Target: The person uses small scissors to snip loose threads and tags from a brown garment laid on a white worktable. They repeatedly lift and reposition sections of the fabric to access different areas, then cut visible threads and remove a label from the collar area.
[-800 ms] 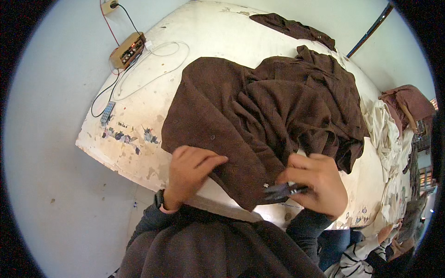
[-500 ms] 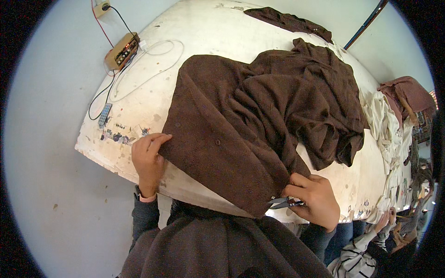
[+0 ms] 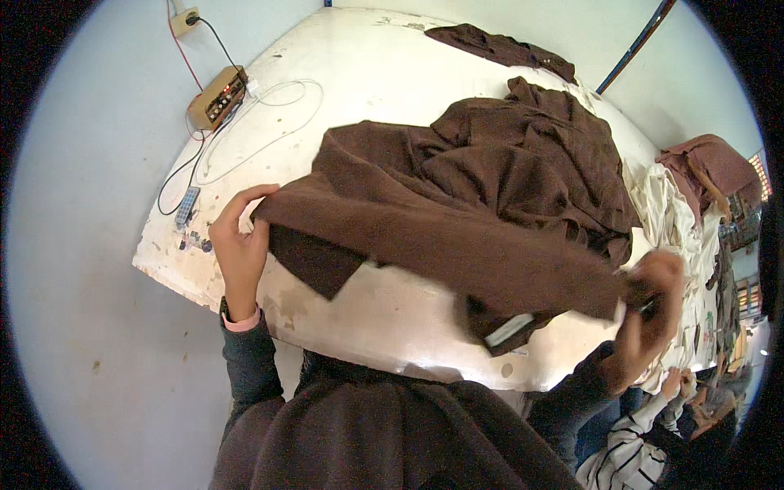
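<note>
A dark brown garment (image 3: 425, 233) is stretched between my two hands above the near side of the table. My left hand (image 3: 242, 245) pinches its left corner between thumb and fingers. At the right end, my right hand (image 3: 655, 298) is blurred by motion but closed on the cloth. Something dark shows within that hand, too smeared to make out. Below the raised cloth hangs a flap with a pale rectangular strip (image 3: 508, 329). The rest of the garment lies bunched in folds behind.
The white, stained table (image 3: 367, 318) carries a wooden-cased device (image 3: 219, 98) with cables and a remote control (image 3: 187, 207) on the left. Another brown cloth piece (image 3: 498, 51) lies at the back. Cream cloth (image 3: 660, 208) is heaped at right, near another person's hands (image 3: 678, 384).
My right hand has swung right and up with the garment's edge, pulling it taut. My left hand has risen slightly with its corner. The small dark snips seen before no longer show clearly.
</note>
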`<action>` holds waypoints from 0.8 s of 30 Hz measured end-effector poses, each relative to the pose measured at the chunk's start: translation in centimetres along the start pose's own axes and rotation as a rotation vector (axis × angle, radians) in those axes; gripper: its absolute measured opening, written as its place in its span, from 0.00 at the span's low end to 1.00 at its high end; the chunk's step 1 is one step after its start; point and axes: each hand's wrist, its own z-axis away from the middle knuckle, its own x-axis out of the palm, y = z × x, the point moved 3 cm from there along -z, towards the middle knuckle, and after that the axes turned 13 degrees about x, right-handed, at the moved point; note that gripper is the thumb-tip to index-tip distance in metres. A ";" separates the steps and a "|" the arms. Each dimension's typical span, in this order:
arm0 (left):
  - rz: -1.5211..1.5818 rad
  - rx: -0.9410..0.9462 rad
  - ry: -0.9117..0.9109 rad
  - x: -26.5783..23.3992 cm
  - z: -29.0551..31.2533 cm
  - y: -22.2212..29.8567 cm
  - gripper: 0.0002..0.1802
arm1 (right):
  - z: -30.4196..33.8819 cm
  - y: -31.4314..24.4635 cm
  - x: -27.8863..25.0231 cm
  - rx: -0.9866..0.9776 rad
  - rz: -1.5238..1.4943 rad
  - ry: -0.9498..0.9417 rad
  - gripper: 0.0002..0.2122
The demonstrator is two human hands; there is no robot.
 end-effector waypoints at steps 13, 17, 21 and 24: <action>-0.127 0.154 0.141 -7.4 -15.9 -4.4 0.14 | -26.7 4.9 3.3 -0.386 0.196 0.077 0.12; -0.204 0.431 0.693 -13.7 -18.3 1.1 0.11 | -26.3 -4.0 1.0 -0.520 -0.178 0.503 0.10; -0.157 0.182 0.394 -14.7 -10.7 -3.5 0.09 | -20.8 1.2 5.3 -0.312 0.059 0.079 0.09; -0.153 -0.011 0.079 -13.7 -3.7 -6.5 0.08 | -11.7 2.6 7.6 -0.073 0.010 -0.403 0.15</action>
